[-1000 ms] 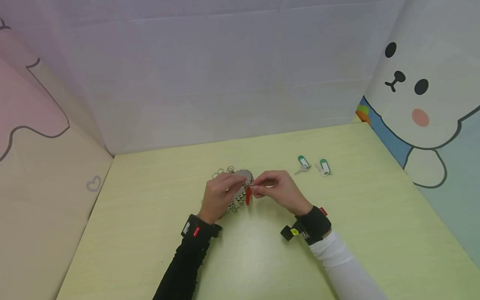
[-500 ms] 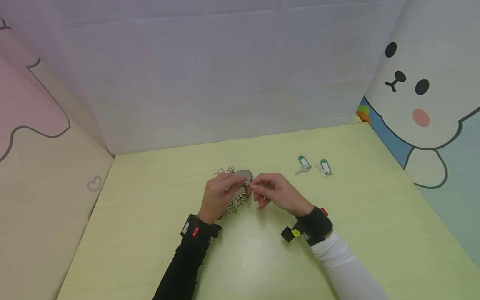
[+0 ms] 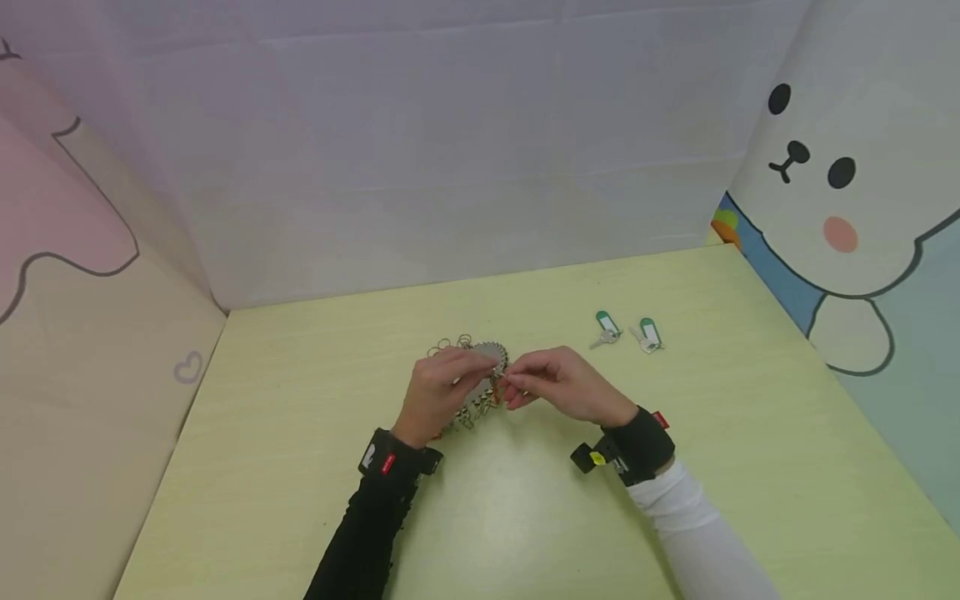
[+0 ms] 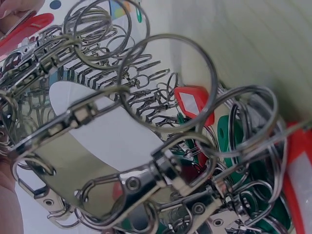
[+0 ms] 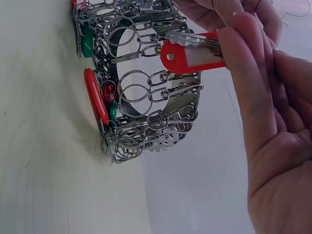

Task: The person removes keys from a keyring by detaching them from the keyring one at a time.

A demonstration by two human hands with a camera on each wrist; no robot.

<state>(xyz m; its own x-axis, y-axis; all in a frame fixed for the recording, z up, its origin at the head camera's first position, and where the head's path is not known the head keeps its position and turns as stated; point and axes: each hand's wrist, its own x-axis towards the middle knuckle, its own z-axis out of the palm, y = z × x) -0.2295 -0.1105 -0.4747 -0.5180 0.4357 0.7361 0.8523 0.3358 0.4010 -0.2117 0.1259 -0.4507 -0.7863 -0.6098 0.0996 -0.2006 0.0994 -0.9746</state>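
Note:
An oval metal band (image 4: 70, 146) lined with swivel clasps and split rings stands on the table. My left hand (image 3: 442, 387) reaches over it, thumb and fingers pinching at a clasp on its right-hand rim; the exact grip is hidden. Close beside those fingertips, my right hand (image 3: 566, 383) pinches a key (image 5: 195, 40) with a red key tag (image 5: 176, 59) at its ring end. In the right wrist view, key and tag lie level across the clasps, partly behind the right fingers. More red tags (image 4: 192, 101) and green tags (image 5: 87, 41) hang inside the rings.
Two keys with green-edged tags (image 3: 608, 322) (image 3: 650, 332) lie on the table (image 3: 300, 367) to the right, behind the right hand. A white cloth (image 3: 465, 167) closes off the back edge, and printed panels (image 3: 847, 208) stand at both sides.
The red tag hung straight down below the right fingers, then swung, and is now mostly covered by them. My right wrist has shifted slightly right; the left hand has hardly moved.

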